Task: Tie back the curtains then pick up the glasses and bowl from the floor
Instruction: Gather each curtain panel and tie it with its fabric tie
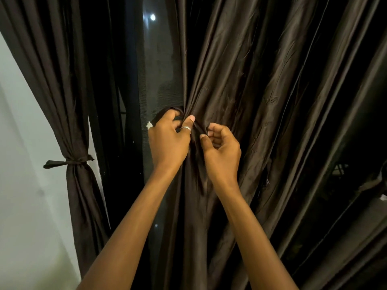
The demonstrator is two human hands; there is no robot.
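A dark brown curtain (261, 91) hangs on the right, bunched into folds at its left edge. My left hand (168, 141), with a ring on the thumb, grips a dark fabric tie strip (167, 110) at that edge. My right hand (222, 147) has its fingers curled and pinches the gathered fabric just right of the left hand. A second brown curtain (62, 80) on the left is bound at its middle by a knotted tie (69, 163). No glasses or bowl are in view.
Between the two curtains is a dark window pane with a mesh screen (159, 70) and a dark frame (132, 80). A white wall (25, 185) fills the left side. The floor is out of view.
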